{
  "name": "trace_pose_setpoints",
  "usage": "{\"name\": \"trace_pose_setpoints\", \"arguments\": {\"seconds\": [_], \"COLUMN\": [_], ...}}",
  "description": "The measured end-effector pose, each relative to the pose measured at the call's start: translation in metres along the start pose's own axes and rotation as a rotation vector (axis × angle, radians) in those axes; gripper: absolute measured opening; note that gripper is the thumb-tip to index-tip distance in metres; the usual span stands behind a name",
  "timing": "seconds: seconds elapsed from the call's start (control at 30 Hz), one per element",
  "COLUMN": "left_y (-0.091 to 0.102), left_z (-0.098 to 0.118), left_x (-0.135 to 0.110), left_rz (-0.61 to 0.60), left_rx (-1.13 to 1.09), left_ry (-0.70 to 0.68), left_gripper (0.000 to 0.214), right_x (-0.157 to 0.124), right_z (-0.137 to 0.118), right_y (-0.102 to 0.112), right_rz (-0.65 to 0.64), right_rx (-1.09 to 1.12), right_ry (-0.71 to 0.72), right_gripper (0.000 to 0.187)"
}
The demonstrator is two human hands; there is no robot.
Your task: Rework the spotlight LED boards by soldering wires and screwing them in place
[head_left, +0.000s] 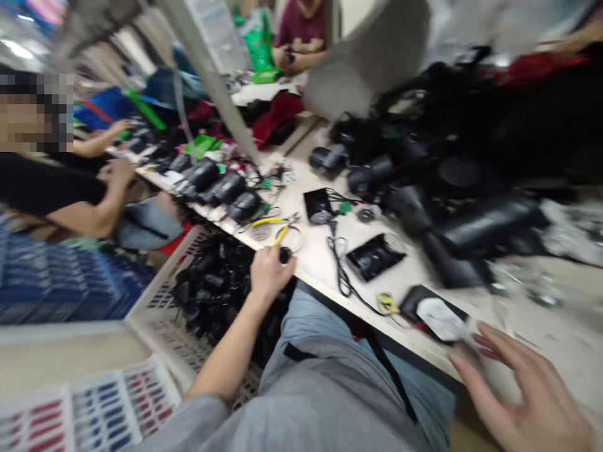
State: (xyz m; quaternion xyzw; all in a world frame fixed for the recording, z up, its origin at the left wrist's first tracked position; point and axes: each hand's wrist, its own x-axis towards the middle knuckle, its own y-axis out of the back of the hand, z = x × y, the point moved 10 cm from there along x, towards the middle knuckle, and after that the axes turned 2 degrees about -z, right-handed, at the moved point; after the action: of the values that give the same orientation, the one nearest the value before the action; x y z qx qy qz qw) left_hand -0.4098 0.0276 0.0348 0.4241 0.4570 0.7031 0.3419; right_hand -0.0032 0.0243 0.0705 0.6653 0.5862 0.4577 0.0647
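Note:
My left hand (271,274) is at the table edge, fingers curled, with a small black round part (285,254) between thumb and forefinger. Just beyond its fingertips lie pliers with yellow handles (281,235), one handle reaching the fingers. A pale ring (294,240) is beside them. My right hand (527,383), slightly blurred, hovers at the lower right with thumb and fingers apart and nothing visible in it. Close to its fingertips sits a black casing (414,302) with a white round piece (441,319) on it. A small yellow part (387,303) with thin wires adjoins the casing.
Black housings (377,256) and a cable (340,267) lie on the white table (315,260). A large dark heap (490,157) covers the right rear. A white crate (155,314) of black parts stands below left. Co-workers (56,182) sit along the table.

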Motion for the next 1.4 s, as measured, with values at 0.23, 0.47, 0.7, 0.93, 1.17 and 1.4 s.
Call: {"name": "trace_pose_setpoints", "arguments": {"seconds": [0.23, 0.47, 0.7, 0.93, 1.17, 1.4], "left_y": [0.04, 0.004, -0.012, -0.014, -0.043, -0.061], "left_z": [0.037, 0.162, 0.179, 0.165, 0.152, 0.171], "left_x": [0.014, -0.013, -0.03, -0.037, -0.048, -0.056], "left_rz": [0.074, -0.268, -0.4, -0.463, -0.713, -0.933], "left_rx": [-0.361, -0.763, -0.775, -0.913, -1.302, -1.524], "left_ry": [-0.155, -0.424, -0.513, -0.387, -0.003, 0.253], "left_gripper": [0.041, 0.039, 0.036, 0.037, 0.049, 0.047], "right_x": [-0.015, -0.016, 0.02, 0.102, 0.086, 0.04], "right_z": [0.033, 0.058, 0.065, 0.138, 0.075, 0.065], "right_y": [0.061, 0.094, 0.104, 0.086, 0.077, 0.072], "right_rz": [0.269, 0.54, 0.536, 0.425, 0.378, 0.489], "right_rx": [-0.127, -0.01, 0.074, 0.099, 0.191, 0.57], "right_ry": [-0.192, -0.388, -0.37, -0.543, -0.394, -0.342], "right_gripper": [0.025, 0.022, 0.049, 0.056, 0.072, 0.033]}}
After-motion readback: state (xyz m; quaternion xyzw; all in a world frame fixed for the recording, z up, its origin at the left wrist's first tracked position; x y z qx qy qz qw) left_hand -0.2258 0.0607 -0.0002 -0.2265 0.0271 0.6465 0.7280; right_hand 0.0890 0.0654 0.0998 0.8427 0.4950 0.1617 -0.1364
